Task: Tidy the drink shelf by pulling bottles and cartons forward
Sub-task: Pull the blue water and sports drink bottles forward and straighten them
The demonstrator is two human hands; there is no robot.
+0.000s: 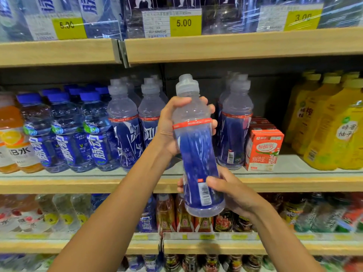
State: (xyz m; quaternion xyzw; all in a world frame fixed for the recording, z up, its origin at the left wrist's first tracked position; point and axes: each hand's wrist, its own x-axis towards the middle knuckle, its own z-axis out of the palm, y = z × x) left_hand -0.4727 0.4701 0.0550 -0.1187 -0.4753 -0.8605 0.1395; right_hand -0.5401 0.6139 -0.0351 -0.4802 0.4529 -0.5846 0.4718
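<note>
A clear bottle with a blue label and a red band [196, 146] is held in the air in front of the middle shelf [78, 183], slightly tilted. My left hand [169, 128] wraps its upper part just below the neck. My right hand [231, 189] grips its lower part near the barcode. Matching blue-label bottles stand on the shelf to the left [125, 130] and to the right [234, 132] of the gap behind the held bottle.
Blue-capped water bottles [66, 134] and orange drinks [11, 138] fill the shelf's left side. A red and white carton [263, 152] and yellow juice bottles [334, 124] stand at the right. Shelves above and below hold more drinks, with yellow price tags [185, 23].
</note>
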